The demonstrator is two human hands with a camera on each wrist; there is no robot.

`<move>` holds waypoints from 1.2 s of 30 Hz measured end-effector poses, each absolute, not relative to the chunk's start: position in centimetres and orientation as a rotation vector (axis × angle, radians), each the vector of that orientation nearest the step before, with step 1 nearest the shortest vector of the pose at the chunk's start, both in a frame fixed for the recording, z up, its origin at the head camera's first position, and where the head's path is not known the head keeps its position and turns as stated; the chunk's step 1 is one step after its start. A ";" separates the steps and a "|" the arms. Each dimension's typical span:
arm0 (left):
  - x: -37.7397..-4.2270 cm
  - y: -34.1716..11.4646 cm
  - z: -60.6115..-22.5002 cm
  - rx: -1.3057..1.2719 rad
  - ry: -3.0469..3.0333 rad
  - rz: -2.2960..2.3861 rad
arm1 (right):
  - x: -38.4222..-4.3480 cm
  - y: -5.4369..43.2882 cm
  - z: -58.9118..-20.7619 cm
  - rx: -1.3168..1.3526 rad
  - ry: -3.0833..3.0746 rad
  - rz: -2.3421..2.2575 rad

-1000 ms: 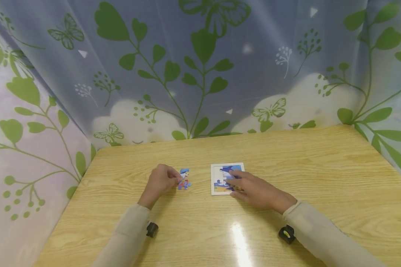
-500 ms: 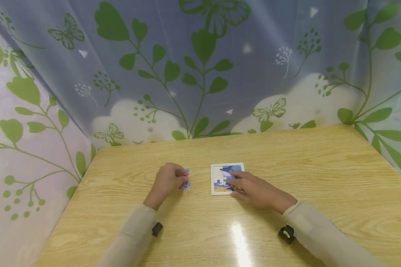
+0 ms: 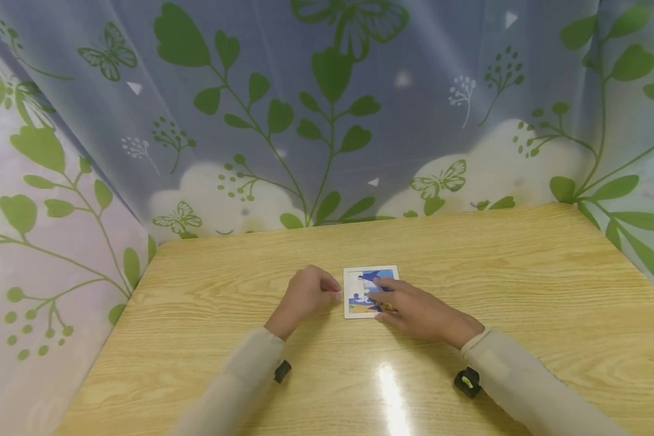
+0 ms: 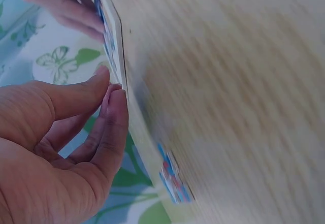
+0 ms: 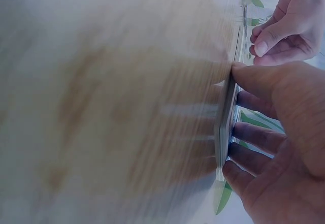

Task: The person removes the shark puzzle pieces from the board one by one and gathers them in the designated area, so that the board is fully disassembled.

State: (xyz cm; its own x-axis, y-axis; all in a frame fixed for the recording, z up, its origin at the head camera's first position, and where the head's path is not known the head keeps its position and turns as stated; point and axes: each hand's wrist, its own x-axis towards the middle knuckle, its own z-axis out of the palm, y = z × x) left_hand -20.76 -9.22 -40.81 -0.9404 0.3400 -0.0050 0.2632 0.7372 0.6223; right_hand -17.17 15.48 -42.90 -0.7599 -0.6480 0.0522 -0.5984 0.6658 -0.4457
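A square picture puzzle in a white frame (image 3: 354, 314) lies on the table, its bare backing showing at upper left. My right hand (image 3: 414, 307) rests on its right side, fingers spread over the picture and the thumb at the near edge. Just left of the frame is my left hand (image 3: 307, 295), thumb and fingertips brought together in a pinch. Whether a small puzzle piece is between those tips I cannot tell. In the left wrist view, loose puzzle pieces (image 4: 175, 178) in blue, red and white lie on the table below the left hand; the head view hides them behind it.
The wooden table (image 3: 496, 260) reaches back to a curtain (image 3: 403, 109) printed with leaves and butterflies. Another printed cloth hangs along the left side. Black camera mounts (image 3: 467, 383) sit at both wrists, and a light reflection glares on the near tabletop.
My left hand has moved right, from beside the loose puzzle pieces, over them, to the frame's left edge. My right hand and the framed puzzle have stayed in place.
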 end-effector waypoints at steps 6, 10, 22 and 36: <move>-20.6 -8.3 -41.2 0.540 2.745 1.011 | -17.1 15.5 -42.8 -1.053 2.765 -0.680; -20.5 -7.9 -41.2 0.534 2.726 0.979 | -17.0 15.5 -42.8 -1.061 2.761 -0.689; -20.3 -7.1 -41.1 0.506 2.737 0.913 | -17.0 15.5 -42.8 -1.074 2.775 -0.675; -20.2 -7.3 -41.2 0.436 2.705 0.947 | -16.9 15.5 -42.7 -1.042 2.777 -0.669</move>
State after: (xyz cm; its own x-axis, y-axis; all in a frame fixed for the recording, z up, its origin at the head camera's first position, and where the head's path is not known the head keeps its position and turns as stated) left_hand -20.22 -7.29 -41.16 -0.9262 0.3550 -0.1274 0.1979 0.7450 0.6370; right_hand -16.92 15.50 -42.70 -0.7608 -0.6464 0.0588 -0.6022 0.6692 -0.4354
